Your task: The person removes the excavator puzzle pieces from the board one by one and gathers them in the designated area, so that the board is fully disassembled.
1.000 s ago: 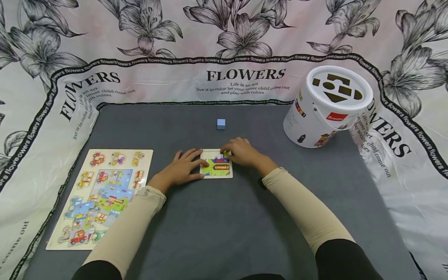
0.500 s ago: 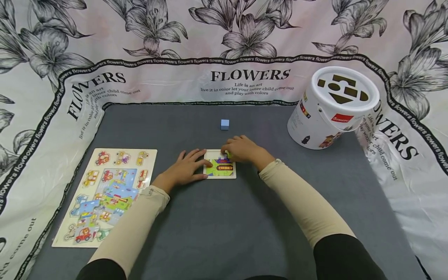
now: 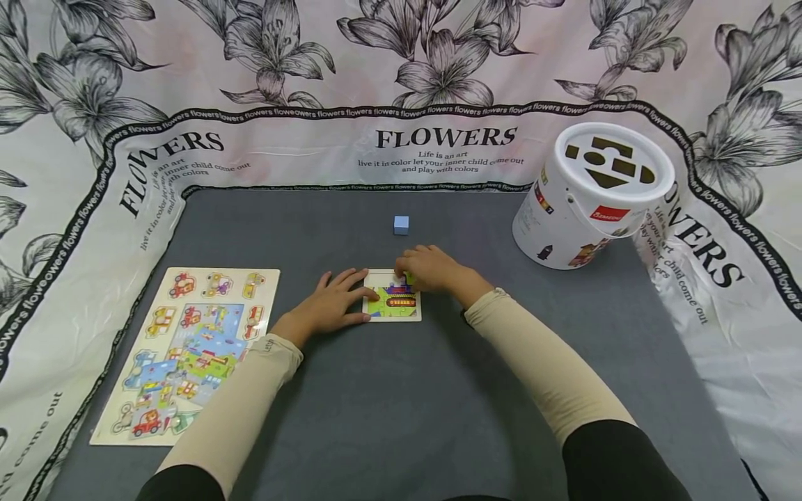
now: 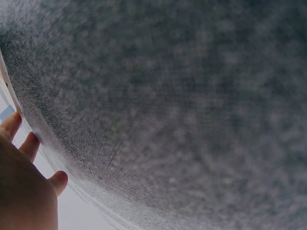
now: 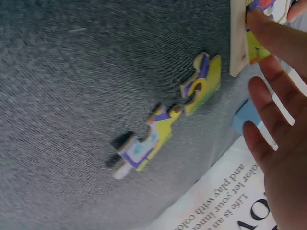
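1. Across the back and both sides, white cloth (image 3: 301,149) with printed flowers and black lettering.
2. In the middle, spread wide, gray table (image 3: 388,410).
3. At far right, white bucket (image 3: 564,223), slotted on top.
4. At near left, board (image 3: 103,433) with vehicle shapes and flat picture pieces (image 3: 213,341), partly behind the left sleeve (image 3: 232,417).
5. Left hand (image 3: 326,306), fingers apart, resting on the left edge of the puzzle (image 3: 381,275).
6. Right hand (image 3: 432,270) at the puzzle's far right corner, apparently clamped between thumb and finger on a yellow-green piece (image 5: 253,46), largely covered.
7. Puzzle itself at mid-table, between both hands, partly filled.
8. Beyond it, blue block (image 3: 401,225).
9. Right of it, flat on the table, two loose pieces (image 5: 209,88).
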`<action>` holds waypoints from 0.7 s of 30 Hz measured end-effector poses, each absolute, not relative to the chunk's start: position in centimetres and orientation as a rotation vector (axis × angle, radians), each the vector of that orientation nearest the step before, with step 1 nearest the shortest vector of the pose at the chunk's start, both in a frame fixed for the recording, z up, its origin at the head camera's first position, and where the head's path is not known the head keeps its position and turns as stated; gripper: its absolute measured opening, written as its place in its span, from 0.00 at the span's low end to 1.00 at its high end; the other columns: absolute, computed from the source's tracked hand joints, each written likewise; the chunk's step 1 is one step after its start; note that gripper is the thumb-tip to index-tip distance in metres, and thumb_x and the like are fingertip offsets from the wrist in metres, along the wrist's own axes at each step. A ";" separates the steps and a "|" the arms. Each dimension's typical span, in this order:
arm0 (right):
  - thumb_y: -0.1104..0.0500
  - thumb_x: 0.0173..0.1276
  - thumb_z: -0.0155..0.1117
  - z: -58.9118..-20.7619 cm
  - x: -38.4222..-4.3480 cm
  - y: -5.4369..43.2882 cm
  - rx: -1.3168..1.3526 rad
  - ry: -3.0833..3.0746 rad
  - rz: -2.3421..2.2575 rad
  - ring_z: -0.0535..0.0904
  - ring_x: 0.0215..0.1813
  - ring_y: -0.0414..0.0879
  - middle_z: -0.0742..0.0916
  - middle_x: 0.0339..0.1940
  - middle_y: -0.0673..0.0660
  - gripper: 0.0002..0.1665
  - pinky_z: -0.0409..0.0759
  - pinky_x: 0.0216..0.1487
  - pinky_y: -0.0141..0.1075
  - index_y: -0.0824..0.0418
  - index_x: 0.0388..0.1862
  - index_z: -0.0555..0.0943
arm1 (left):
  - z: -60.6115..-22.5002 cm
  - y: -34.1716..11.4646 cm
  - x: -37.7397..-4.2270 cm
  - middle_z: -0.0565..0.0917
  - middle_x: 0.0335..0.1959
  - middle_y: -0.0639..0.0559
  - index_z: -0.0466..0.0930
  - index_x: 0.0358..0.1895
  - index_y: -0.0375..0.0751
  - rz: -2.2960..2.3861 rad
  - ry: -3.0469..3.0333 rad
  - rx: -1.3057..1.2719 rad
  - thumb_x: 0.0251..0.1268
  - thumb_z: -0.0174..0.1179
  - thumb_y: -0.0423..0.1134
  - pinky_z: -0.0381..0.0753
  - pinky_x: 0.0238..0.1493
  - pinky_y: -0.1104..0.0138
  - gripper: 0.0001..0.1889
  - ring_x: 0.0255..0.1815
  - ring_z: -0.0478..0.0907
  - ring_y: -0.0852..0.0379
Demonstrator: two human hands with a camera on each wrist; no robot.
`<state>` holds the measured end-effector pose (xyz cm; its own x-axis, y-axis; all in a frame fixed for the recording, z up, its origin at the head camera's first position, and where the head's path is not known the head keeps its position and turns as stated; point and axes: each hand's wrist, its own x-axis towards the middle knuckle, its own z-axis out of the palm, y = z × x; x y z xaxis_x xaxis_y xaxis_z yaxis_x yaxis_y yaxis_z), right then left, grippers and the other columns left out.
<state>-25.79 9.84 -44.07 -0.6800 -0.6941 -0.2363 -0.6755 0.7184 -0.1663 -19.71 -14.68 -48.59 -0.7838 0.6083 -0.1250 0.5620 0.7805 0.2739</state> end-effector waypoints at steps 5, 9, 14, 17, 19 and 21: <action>0.62 0.68 0.64 -44.3 -25.9 10.6 -0.959 2.653 -0.377 0.77 0.54 0.49 0.84 0.51 0.54 0.15 0.70 0.60 0.50 0.55 0.53 0.81 | -48.6 -14.2 -19.7 0.55 0.78 0.46 0.73 0.63 0.62 0.335 2.768 0.945 0.68 0.55 0.60 0.42 0.70 0.34 0.23 0.78 0.47 0.43; 0.61 0.70 0.62 -44.4 -26.1 11.6 -0.880 2.592 -0.600 0.79 0.47 0.47 0.85 0.45 0.53 0.09 0.74 0.55 0.45 0.57 0.47 0.83 | -48.7 -13.9 -19.8 0.55 0.78 0.46 0.73 0.63 0.62 0.337 2.767 0.963 0.68 0.54 0.60 0.43 0.69 0.34 0.23 0.78 0.47 0.43; 0.61 0.73 0.58 -43.7 -26.4 13.1 -0.807 2.522 -0.780 0.79 0.42 0.46 0.86 0.43 0.54 0.07 0.77 0.46 0.41 0.61 0.44 0.82 | -48.7 -13.8 -19.9 0.56 0.77 0.46 0.73 0.62 0.62 0.346 2.772 0.970 0.68 0.54 0.60 0.43 0.69 0.33 0.22 0.78 0.48 0.43; 0.61 0.74 0.56 -43.2 -26.7 14.4 -0.769 2.527 -0.805 0.80 0.44 0.47 0.86 0.44 0.56 0.08 0.77 0.47 0.42 0.61 0.45 0.82 | -48.6 -14.0 -19.8 0.56 0.77 0.46 0.73 0.62 0.62 0.345 2.774 0.952 0.68 0.55 0.60 0.42 0.69 0.34 0.22 0.78 0.47 0.43; 0.62 0.74 0.55 -43.0 -26.9 15.4 -0.751 2.535 -0.804 0.81 0.46 0.48 0.86 0.45 0.57 0.09 0.77 0.49 0.44 0.62 0.46 0.82 | -48.5 -14.2 -19.7 0.56 0.77 0.45 0.74 0.62 0.61 0.352 2.776 0.943 0.67 0.56 0.60 0.42 0.69 0.34 0.22 0.78 0.48 0.43; 0.62 0.75 0.54 -43.0 -27.1 16.7 -0.737 2.542 -0.797 0.81 0.48 0.49 0.86 0.47 0.58 0.11 0.77 0.50 0.45 0.63 0.48 0.83 | -48.5 -14.4 -19.7 0.55 0.78 0.46 0.73 0.62 0.62 0.352 2.774 0.932 0.67 0.55 0.60 0.41 0.70 0.34 0.23 0.78 0.47 0.43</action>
